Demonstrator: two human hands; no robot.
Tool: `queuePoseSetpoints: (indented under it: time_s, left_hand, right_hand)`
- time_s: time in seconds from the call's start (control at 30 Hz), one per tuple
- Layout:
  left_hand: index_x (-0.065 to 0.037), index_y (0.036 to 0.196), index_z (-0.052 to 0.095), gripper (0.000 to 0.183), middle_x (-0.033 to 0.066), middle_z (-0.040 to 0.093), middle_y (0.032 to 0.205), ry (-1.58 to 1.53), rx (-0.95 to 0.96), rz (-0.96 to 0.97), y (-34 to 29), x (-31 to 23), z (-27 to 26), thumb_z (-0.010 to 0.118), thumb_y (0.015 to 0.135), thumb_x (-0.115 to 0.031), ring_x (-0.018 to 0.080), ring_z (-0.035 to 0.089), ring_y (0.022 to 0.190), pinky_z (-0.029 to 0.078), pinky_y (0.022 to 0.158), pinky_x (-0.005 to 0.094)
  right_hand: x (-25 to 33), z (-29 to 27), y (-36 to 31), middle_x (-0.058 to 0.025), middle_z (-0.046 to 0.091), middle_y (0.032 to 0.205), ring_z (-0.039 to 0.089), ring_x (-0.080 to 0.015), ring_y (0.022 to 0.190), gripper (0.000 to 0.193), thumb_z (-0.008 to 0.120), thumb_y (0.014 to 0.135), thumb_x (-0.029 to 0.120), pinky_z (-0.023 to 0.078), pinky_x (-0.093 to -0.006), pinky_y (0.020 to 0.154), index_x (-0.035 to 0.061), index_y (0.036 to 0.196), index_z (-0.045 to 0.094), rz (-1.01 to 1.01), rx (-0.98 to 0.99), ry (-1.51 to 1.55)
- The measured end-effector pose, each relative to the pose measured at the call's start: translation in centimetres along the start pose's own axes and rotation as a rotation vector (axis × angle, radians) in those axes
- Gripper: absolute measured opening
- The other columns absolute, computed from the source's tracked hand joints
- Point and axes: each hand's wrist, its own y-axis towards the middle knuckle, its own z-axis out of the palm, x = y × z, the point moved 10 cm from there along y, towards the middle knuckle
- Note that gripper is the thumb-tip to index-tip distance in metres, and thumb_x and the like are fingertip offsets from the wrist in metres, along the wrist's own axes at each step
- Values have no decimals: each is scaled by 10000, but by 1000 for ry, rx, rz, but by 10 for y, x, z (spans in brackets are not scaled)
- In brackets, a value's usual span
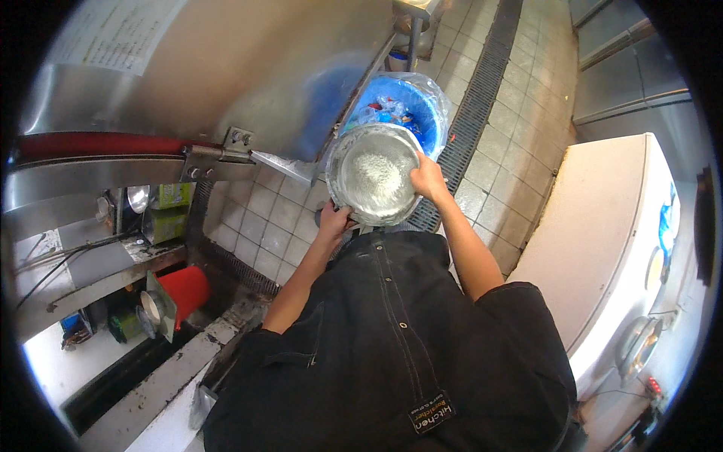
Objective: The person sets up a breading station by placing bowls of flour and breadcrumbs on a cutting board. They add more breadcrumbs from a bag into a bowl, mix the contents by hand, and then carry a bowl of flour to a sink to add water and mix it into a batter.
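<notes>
A round metal bowl (369, 200), dusted with white powder that looks like flour, is held out in front of my body. The powder lies thickest in its middle. My left hand (334, 221) grips the near left rim, with its fingers partly hidden beneath. On the right rim my right hand (428, 179) is closed, thumb over the edge. Just beyond the bowl stands a blue bin (425, 113) lined with clear plastic, with crumpled wrappers and bags in it. The bowl covers the bin's near side from view; I cannot tell whether they touch.
To the left runs a steel counter (226, 68) with a projecting metal bracket (282, 164). Lower shelves there hold a red container (193, 294). A drain grate (482, 90) crosses the tiled floor (520, 128). A white boxy appliance (595, 226) stands close on my right.
</notes>
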Motion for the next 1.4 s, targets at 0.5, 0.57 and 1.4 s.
queuePoseSetpoints:
  time_s: [0.5,0.57,1.4]
  left_hand:
    - [17,1395,375,626,174,584,1218,-45,7,28,-7,-7,-5,615,821,-54,276,661,1008,619,732,387]
    - [17,1390,377,619,173,584,1216,-36,12,39,-6,-7,-7,614,823,-54,274,666,995,620,712,375]
    - [16,1375,389,585,167,575,1258,-31,15,24,-4,-8,-10,623,843,-47,286,657,1028,616,746,394]
  right_hand:
    - [4,4,4,-280,654,1145,616,-430,1113,569,486,773,33,474,-457,976,76,1333,578,-38,23,43]
    - [4,-11,0,-279,654,1147,616,-428,1116,583,483,769,30,472,-454,979,79,1342,574,7,-166,163]
    - [10,-7,16,-249,666,1151,636,-402,1096,589,507,772,47,482,-447,975,143,1349,584,-16,-29,107]
